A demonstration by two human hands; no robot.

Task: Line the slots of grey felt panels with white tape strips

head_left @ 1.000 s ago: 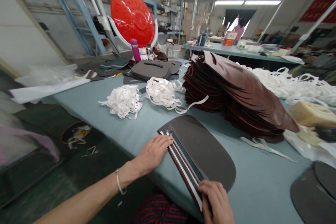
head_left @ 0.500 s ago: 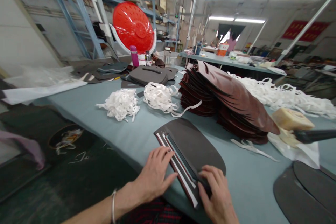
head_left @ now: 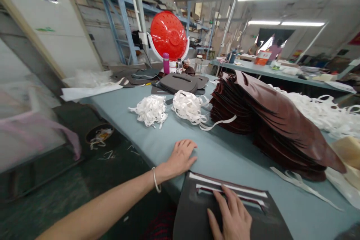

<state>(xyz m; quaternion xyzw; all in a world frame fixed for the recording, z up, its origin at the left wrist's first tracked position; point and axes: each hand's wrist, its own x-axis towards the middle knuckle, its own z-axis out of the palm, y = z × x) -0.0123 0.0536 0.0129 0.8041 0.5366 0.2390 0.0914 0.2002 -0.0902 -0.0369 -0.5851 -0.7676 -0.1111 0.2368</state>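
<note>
Close to me at the table's front edge lies a dark grey panel (head_left: pixel 194 210) with a long slot and white strips along its far edge. My right hand (head_left: pixel 234 212) rests on it, fingers spread, their tips by the slot. My left hand (head_left: pixel 182 155) is just beyond the panel's far left corner, over the blue-green tabletop (head_left: pixel 157 140), with fingers stretched out and nothing held. Two tangled heaps of white strips, a left heap (head_left: pixel 150 110) and a right heap (head_left: pixel 187 105), lie further back. A tall stack of brown leather pieces (head_left: pixel 270 112) stands to the right.
More grey panels (head_left: pixel 178 82) lie at the back, near a purple bottle (head_left: pixel 166 63) and a red round basin (head_left: pixel 168 35). White strips (head_left: pixel 323 108) are piled behind the leather. A yellowish block (head_left: pixel 347 155) sits far right. A person (head_left: pixel 275 50) stands in the background.
The grey panel has been turned and drawn nearer to me, its slot now running crosswise. My left hand has come off it onto the table side. The view has swung left.
</note>
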